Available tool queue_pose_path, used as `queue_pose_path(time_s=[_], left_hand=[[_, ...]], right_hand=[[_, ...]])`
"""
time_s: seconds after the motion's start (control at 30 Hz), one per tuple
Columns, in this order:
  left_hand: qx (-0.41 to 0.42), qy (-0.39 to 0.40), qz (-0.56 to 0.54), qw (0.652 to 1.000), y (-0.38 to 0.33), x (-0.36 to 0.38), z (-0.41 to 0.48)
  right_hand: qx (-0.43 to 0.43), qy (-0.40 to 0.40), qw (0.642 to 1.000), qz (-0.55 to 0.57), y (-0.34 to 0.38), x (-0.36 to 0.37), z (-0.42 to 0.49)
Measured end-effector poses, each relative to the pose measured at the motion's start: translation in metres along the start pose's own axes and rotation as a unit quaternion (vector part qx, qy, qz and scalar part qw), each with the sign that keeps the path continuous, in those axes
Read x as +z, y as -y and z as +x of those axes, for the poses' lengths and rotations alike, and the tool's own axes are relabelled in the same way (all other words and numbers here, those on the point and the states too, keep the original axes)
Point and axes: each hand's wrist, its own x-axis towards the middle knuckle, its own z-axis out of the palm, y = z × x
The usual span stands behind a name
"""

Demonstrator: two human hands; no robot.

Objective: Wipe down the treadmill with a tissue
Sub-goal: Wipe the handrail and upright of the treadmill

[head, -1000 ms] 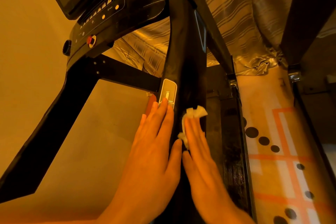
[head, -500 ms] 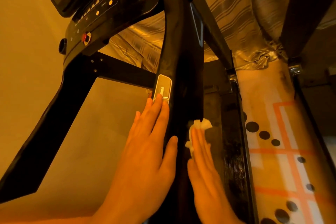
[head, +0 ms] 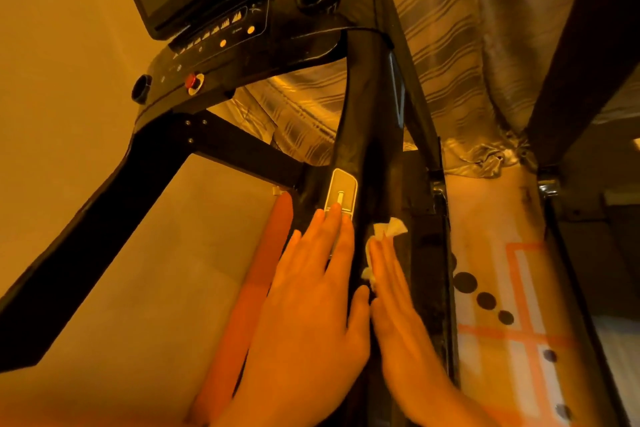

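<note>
- Right hand and tissue have shifted up the treadmill handrail, closer to the silver plate.
- Right grip: fingers straight, pressing the tissue flat against the handrail's side.
- Tissue corners protrude past the right fingertips.
- Left hand: grip wide, palm flat on the handrail, fingertips touching the plate's lower edge.

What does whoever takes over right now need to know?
The left hand lies flat on the treadmill arm, fingertips at the silver plate, holding nothing.
The right hand presses the tissue against that arm's right side with straight fingers.
Done: wiping here is under way; how much is clean cannot be told.
Left: probably the rest of this arm, then the console.
</note>
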Motion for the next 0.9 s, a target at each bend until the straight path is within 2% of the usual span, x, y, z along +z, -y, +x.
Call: queue_pose_path(time_s=[0.07, 0.17, 0.23, 0.3, 0.4, 0.53, 0.67, 0.77, 0.9], left_hand=[[0.002, -0.006, 0.004, 1.0, 0.0, 0.0, 0.0], [0.005, -0.012, 0.002, 1.0, 0.0, -0.001, 0.002], [0.007, -0.012, 0.0, 1.0, 0.001, -0.001, 0.001], [0.011, -0.024, -0.025, 0.999, -0.001, -0.005, 0.0], [0.003, -0.008, -0.025, 1.0, 0.002, -0.001, 0.0], [0.016, -0.003, -0.011, 1.0, 0.006, 0.006, 0.002], [0.014, -0.012, -0.002, 1.0, 0.005, 0.007, 0.004], [0.007, -0.018, -0.033, 0.999, 0.003, 0.005, 0.004], [-0.001, -0.031, -0.029, 0.999, 0.006, 0.004, 0.003]], right_hand=[[-0.029, -0.002, 0.998, -0.052, -0.005, -0.013, 0.033], [-0.064, -0.007, 0.987, -0.145, -0.017, -0.046, 0.135], [-0.075, 0.007, 0.965, -0.25, -0.033, -0.066, 0.199], [-0.084, 0.021, 0.948, -0.308, -0.04, -0.077, 0.228], [-0.124, 0.042, 0.952, -0.278, -0.024, -0.067, 0.182], [-0.171, 0.149, 0.945, -0.235, 0.0, -0.057, 0.096], [-0.197, 0.147, 0.903, -0.352, -0.008, -0.081, 0.172], [-0.164, 0.134, 0.884, -0.418, -0.025, -0.089, 0.229], [-0.163, 0.119, 0.913, -0.355, -0.015, -0.076, 0.196]])
